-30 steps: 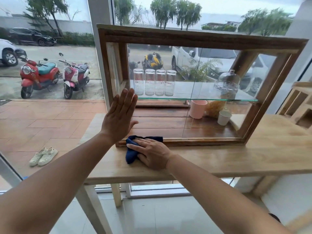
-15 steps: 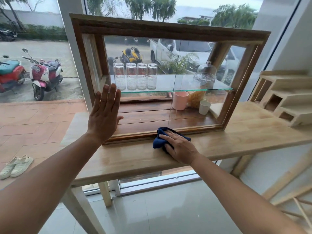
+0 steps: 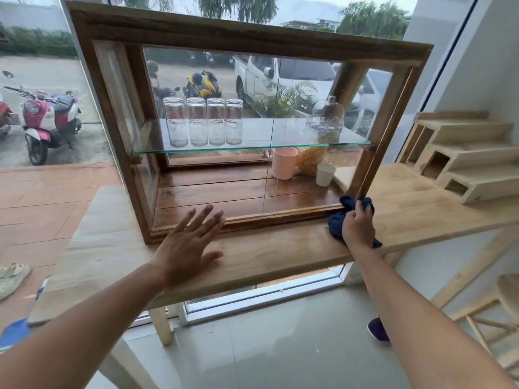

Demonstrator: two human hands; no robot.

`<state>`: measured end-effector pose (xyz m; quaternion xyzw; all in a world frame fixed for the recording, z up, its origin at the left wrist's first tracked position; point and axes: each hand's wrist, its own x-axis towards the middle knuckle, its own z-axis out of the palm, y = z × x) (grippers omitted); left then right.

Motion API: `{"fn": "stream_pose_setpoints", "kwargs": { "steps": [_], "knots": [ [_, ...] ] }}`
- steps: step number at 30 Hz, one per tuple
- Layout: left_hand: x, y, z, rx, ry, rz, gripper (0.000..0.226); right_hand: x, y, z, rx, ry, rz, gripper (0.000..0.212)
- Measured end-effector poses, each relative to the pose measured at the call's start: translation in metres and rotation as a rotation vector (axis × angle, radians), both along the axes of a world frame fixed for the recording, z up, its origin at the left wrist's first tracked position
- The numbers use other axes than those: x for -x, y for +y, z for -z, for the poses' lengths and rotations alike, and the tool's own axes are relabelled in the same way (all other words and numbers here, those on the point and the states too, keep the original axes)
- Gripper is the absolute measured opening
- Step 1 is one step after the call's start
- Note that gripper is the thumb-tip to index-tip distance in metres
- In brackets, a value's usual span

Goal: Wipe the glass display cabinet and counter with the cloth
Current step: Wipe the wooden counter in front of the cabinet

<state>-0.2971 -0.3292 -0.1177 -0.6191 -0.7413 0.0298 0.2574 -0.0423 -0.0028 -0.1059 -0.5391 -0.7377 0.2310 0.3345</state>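
The left hand [image 3: 186, 245] has its fingers straight and fanned apart, holding nothing. The tips reach the bottom front rail of the wood-framed glass display cabinet [image 3: 224, 32], lower centre of the frame, with the palm over the pale wooden counter [image 3: 266, 256]. Can't really tell if the palm presses down.

The right hand [image 3: 358, 228], right of centre, has its fingers curled round a dark blue cloth [image 3: 335, 224], scrunched against the cabinet's lower right corner where the post meets the counter. The cloth's a bunched lump, running roughly from that corner down toward the counter's near edge.

Inside, four clear drinking glasses [image 3: 196, 124] stand in a row on the glass shelf [image 3: 252, 147], with a glass dome [image 3: 327, 113] to their right. A pink cup [image 3: 284, 163] and a small white cup [image 3: 325, 174] sit below. A stepped pale wooden stand [image 3: 463, 158] sits on the counter at the right, near the cloth.
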Motion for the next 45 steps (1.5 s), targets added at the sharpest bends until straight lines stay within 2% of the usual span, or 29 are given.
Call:
{"fn": "stream_pose_setpoints", "kwargs": {
  "steps": [2, 7, 11, 15, 19, 21, 26, 30, 32, 37, 40, 43, 45],
  "knots": [
    [0.000, 0.001, 0.003, 0.024, -0.035, -0.008, 0.079, 0.008, 0.003, 0.000, 0.043, -0.128, -0.034, 0.045],
    [0.002, 0.004, 0.005, 0.025, -0.044, -0.009, 0.076, 0.037, -0.047, 0.010, -0.115, -0.219, -0.061, 0.046],
    [0.001, 0.004, 0.007, 0.035, -0.042, -0.016, 0.075, 0.069, -0.112, 0.013, -0.146, -0.278, -0.140, 0.049],
    [0.000, 0.002, 0.004, 0.078, -0.064, -0.033, 0.075, 0.090, -0.169, 0.015, -0.171, -0.347, -0.296, 0.054],
    [0.000, -0.008, 0.008, 0.102, -0.173, -0.032, 0.079, 0.072, -0.160, 0.018, -0.217, -0.365, -0.481, 0.052],
    [0.002, -0.019, 0.011, 0.080, -0.254, -0.029, 0.082, 0.055, -0.132, 0.019, -0.208, -0.364, -0.452, 0.051],
    [0.005, -0.066, 0.007, 0.063, -0.423, -0.113, 0.094, 0.029, -0.087, 0.008, -0.103, -0.377, -0.198, 0.049],
    [0.012, -0.104, 0.005, 0.083, -0.506, -0.207, 0.100, 0.059, -0.128, 0.008, -0.076, -0.425, -0.131, 0.053],
    [0.013, -0.117, 0.005, 0.080, -0.522, -0.234, 0.092, 0.082, -0.166, 0.007, -0.082, -0.452, -0.153, 0.056],
    [0.020, -0.145, 0.008, 0.036, -0.572, -0.309, 0.080, 0.144, -0.278, 0.009, -0.102, -0.552, -0.315, 0.064],
    [0.025, -0.159, 0.012, -0.015, -0.580, -0.412, 0.061, 0.171, -0.333, 0.007, -0.113, -0.578, -0.432, 0.065],
    [0.029, -0.165, 0.011, -0.084, -0.637, -0.621, 0.055, 0.176, -0.357, 0.006, -0.163, -0.553, -0.575, 0.059],
    [0.032, -0.167, 0.009, -0.074, -0.674, -0.686, 0.056, 0.163, -0.350, 0.007, -0.230, -0.509, -0.729, 0.056]
  ]
}}
